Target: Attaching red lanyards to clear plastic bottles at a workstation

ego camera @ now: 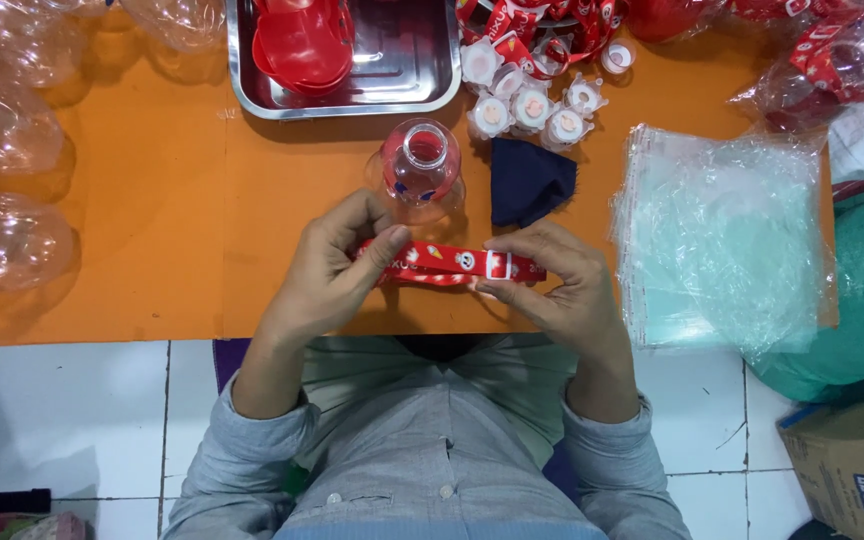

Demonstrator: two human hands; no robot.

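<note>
Orange table (152, 200), near edge: I see left hand (337, 270) and right hand (552, 285) pinching a red strap (442, 262) taut between them — clear bottle (420, 170) just behind. Risk: strap slipping free, or knuckles nudging the bottle over.

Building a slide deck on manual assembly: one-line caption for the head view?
Both hands, left hand and right hand, hold a red strap before a clear bottle on the orange table.

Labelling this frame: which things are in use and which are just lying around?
In use:
- red strap, held by left hand and right hand
- clear bottle, just beyond the hands

Lying about:
- navy cloth
- white caps
- steel tray with red lids
- clear bags
- empty bottles
</note>
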